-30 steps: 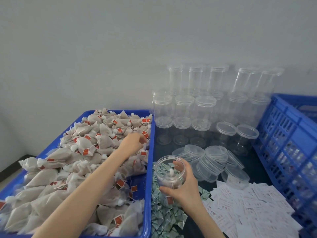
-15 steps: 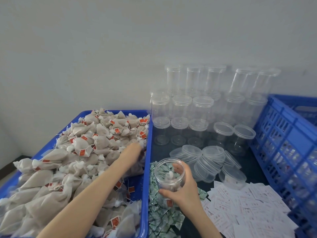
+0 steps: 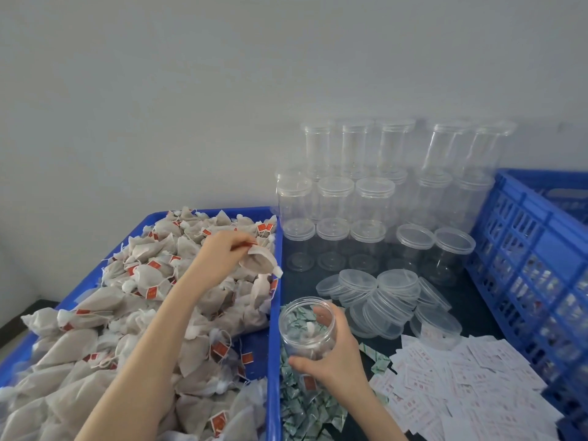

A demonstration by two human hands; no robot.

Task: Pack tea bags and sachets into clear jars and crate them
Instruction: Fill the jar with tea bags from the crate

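Your left hand [image 3: 219,256] pinches a tea bag [image 3: 259,261] above the tray [image 3: 274,316]; right hand [image 3: 331,358] grips the open jar [image 3: 307,326]. Swing right, drop it in, tag included.

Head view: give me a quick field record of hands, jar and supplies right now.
left hand: pinches one tea bag, lifted above the tea bag bin
right hand: grips the open jar, tilted toward the bin
jar contents: something small and white inside, count unclear
loose lids: heaped right of the jar
green sachets: pile under the jar
white slips: spread at right
blue crate: far right
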